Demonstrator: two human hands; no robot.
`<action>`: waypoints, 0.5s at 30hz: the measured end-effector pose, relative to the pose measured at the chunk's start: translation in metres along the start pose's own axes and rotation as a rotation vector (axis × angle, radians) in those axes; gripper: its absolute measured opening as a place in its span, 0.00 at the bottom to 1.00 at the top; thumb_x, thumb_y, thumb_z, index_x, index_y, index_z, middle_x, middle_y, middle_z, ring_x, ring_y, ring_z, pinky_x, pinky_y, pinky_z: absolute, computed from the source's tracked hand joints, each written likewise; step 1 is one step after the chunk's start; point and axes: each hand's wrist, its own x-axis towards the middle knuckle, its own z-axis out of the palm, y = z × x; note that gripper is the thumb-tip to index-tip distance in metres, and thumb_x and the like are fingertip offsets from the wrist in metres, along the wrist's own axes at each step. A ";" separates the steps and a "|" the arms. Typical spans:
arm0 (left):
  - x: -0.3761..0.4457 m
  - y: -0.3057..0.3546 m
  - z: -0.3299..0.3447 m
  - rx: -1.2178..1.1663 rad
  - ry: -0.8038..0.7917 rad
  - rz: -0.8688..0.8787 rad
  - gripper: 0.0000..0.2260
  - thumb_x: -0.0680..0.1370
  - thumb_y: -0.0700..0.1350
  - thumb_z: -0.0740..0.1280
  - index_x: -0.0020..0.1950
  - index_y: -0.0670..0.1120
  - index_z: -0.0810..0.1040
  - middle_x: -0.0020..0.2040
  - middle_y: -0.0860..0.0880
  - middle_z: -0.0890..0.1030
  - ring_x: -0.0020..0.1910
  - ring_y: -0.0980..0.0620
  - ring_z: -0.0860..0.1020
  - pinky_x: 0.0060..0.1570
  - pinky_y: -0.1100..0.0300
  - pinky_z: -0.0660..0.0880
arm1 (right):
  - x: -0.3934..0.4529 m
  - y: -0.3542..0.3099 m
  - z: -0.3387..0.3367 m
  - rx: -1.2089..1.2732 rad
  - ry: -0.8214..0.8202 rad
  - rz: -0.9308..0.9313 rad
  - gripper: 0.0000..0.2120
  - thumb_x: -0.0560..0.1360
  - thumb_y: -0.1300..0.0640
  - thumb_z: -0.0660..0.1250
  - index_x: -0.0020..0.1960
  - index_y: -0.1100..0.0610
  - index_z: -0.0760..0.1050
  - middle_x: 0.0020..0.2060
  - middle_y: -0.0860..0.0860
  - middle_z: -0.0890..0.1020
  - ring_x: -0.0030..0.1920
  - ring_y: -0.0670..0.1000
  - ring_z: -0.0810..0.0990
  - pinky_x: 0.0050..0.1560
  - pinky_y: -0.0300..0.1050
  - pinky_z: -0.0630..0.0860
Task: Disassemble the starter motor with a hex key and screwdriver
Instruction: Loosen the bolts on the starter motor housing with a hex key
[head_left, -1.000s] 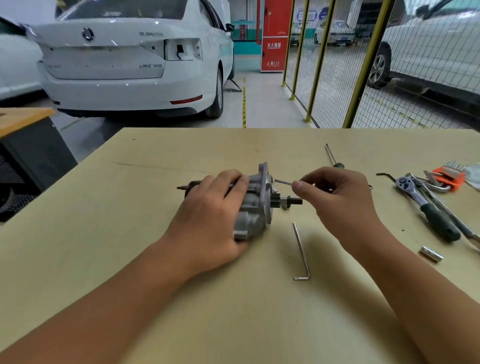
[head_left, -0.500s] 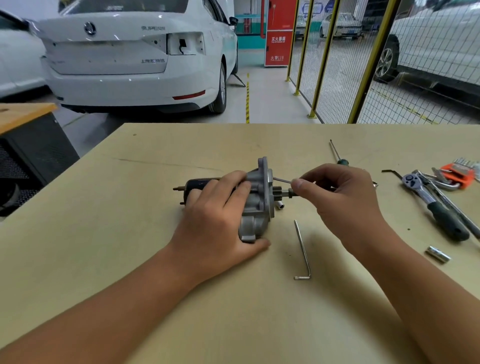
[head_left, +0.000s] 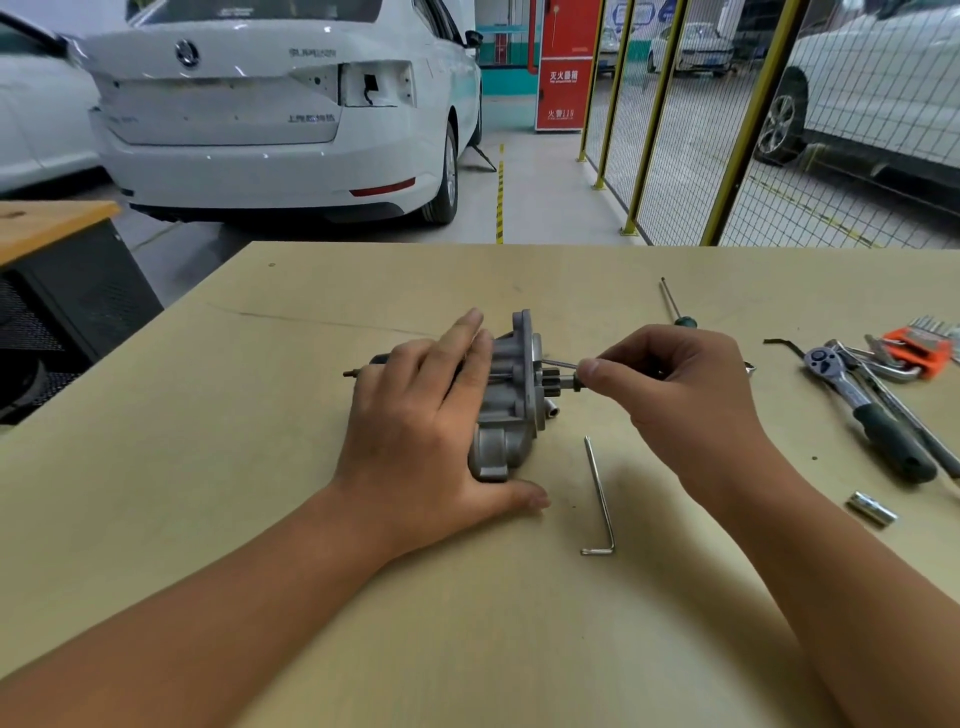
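Starter motor (head_left: 511, 395) lying on the worktop (head_left: 260, 467), long axis left–right, pinion end toward the right grip (head_left: 670, 384). Left grip (head_left: 421, 415) lies over the motor body with fingers nearly straight, thumb on the worktop. Right grip pinches a thin tool shaft (head_left: 558, 364) whose tip meets the motor's flange. A hex key (head_left: 600, 499) lies just below the right grip.

Left hand (head_left: 421, 415) lies at frame centre, palm down, fingers extended, thumb stretched toward lower right. Right hand (head_left: 675, 395), centre-right, has fingers curled, thumb and forefinger pinched together. Both forearms enter from the bottom corners.
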 end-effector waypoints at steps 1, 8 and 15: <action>0.000 0.000 -0.001 0.008 -0.006 -0.003 0.55 0.60 0.81 0.69 0.72 0.40 0.77 0.78 0.44 0.70 0.64 0.39 0.74 0.55 0.46 0.70 | 0.000 0.000 0.000 0.010 -0.002 0.004 0.06 0.69 0.56 0.79 0.35 0.51 0.83 0.22 0.46 0.74 0.25 0.45 0.67 0.29 0.40 0.63; 0.001 -0.003 0.002 -0.008 0.091 0.074 0.49 0.61 0.80 0.69 0.62 0.40 0.84 0.76 0.46 0.74 0.64 0.41 0.75 0.55 0.46 0.69 | 0.001 -0.003 -0.001 0.032 -0.024 0.027 0.08 0.68 0.58 0.80 0.33 0.55 0.83 0.22 0.45 0.75 0.24 0.44 0.68 0.29 0.40 0.64; 0.007 -0.005 0.005 -0.194 0.263 0.017 0.15 0.79 0.51 0.69 0.53 0.41 0.88 0.65 0.45 0.83 0.57 0.38 0.80 0.51 0.43 0.75 | 0.002 0.001 -0.001 0.078 0.034 0.031 0.04 0.73 0.57 0.74 0.44 0.49 0.83 0.26 0.46 0.73 0.27 0.48 0.68 0.34 0.45 0.66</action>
